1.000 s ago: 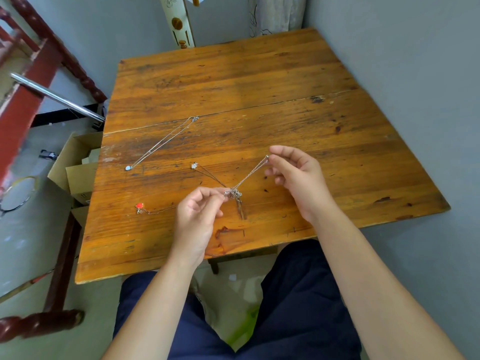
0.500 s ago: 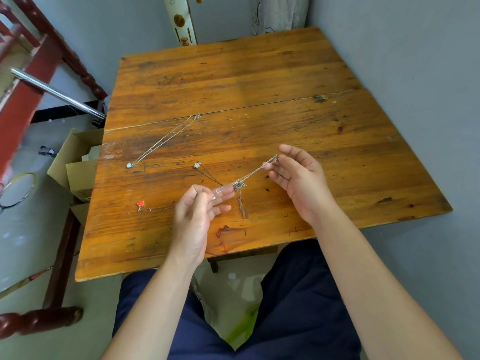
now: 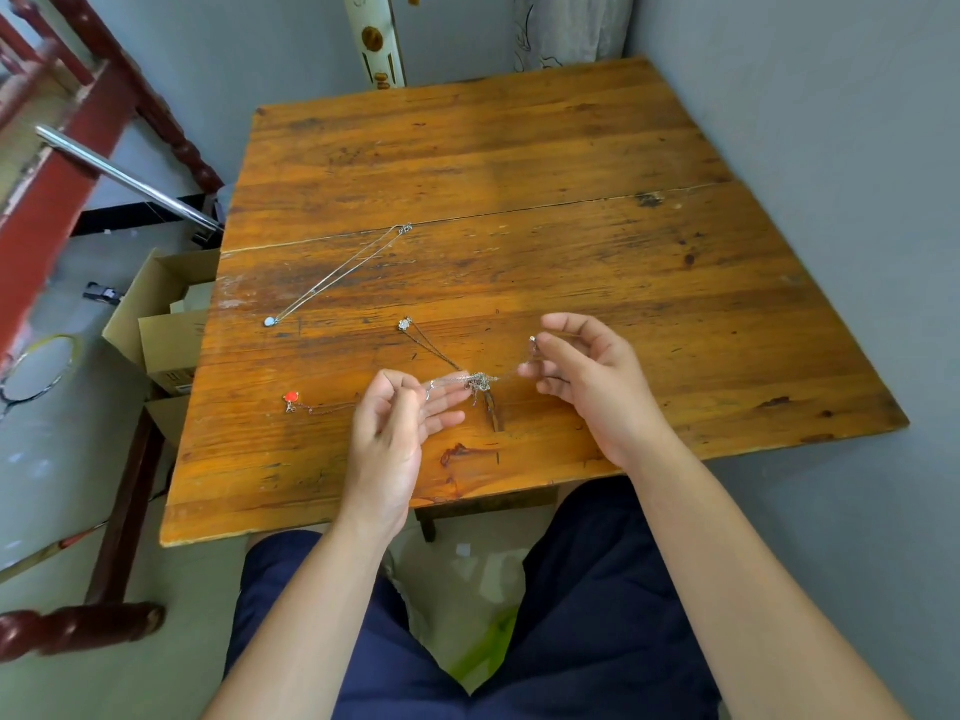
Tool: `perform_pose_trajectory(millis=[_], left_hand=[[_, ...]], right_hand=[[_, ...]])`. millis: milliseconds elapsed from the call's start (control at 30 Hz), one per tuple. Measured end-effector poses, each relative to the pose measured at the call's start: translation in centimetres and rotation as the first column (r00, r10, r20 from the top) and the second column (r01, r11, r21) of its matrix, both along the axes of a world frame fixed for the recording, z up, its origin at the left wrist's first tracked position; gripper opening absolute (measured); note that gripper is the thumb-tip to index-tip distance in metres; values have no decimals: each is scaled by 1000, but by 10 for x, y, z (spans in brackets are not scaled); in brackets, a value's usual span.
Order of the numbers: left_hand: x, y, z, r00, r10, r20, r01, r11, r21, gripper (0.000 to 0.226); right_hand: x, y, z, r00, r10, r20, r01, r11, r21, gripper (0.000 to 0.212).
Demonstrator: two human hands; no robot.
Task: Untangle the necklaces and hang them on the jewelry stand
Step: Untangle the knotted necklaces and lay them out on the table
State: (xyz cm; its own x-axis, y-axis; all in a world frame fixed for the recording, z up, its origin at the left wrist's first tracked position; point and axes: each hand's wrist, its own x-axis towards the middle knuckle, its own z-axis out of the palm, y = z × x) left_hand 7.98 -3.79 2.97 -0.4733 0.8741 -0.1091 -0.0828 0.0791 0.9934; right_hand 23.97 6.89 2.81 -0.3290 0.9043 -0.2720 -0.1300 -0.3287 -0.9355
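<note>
Pinching the tangled necklaces from either side, my left hand and right hand hold them over the table

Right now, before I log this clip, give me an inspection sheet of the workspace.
Surface: wooden table, worn, seam across it.
Job's things: tangled chains knotted, held between the hands; silver necklace lying straight, apart; red pendant and flower pendant on the table; jewelry stand not seen.
Clutter: nothing seen.
Grippers: left hand and right hand each hold chain beside the knot.
Cables: nothing seen.
Surroundings: cardboard boxes left, grey wall right.
</note>
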Motion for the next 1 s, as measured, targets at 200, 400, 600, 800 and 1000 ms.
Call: perform_pose_trajectory(millis=[200,400,600,800,1000], left_hand=[[-3,-8,-3,971,-64,-231,49,996,-69,8],[-4,-6,1,954,-72,-292,47,995,-90,6],[6,-14,-4,866,-163,-473,116,985,-127,8],[17,-23,-15,699,-171,-694,138,985,-104,13],[22,-16,-18,559,-156,-814,175,982,-68,20]], right_hand=[[0,-2,6,1000,26,-2,-26,997,79,13],[8,-3,8,998,29,53,-35,993,111,14],[29,-12,-5,890,23,455,-145,961,236,19],[41,-24,-15,831,14,557,-238,913,332,22],[48,-30,-19,812,-38,583,-244,885,396,24]])
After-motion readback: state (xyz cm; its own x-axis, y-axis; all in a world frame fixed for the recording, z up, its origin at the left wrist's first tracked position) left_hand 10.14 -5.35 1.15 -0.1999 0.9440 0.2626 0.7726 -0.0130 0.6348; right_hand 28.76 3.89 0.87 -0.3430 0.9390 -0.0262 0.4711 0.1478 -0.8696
